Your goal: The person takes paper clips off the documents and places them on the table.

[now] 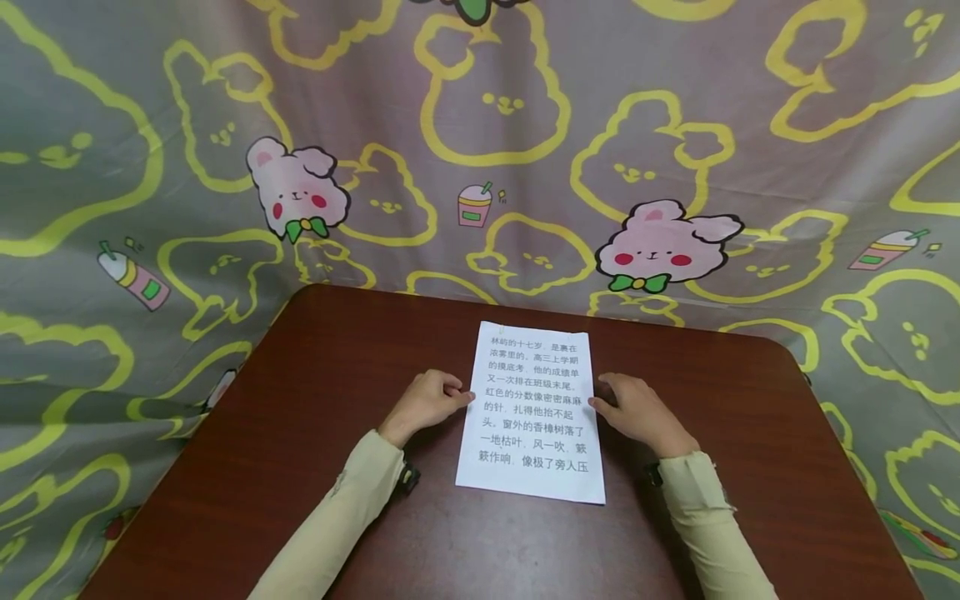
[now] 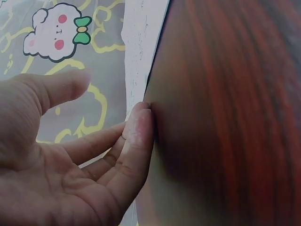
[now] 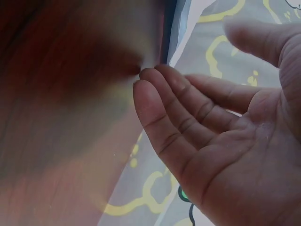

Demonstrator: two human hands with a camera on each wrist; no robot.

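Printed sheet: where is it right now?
In the head view, the printed sheet lies on the brown table, slightly right of centre, between the left hand and the right hand.

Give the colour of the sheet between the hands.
The sheet is white with dark printed characters, seen best in the head view.

Noted both sleeves [image 1: 333, 517] cut off at head view's lower edge. Could not read paper [image 2: 140, 47] in left wrist view (steep slant). Found right wrist view's tabletop [image 3: 56, 70] blurred.
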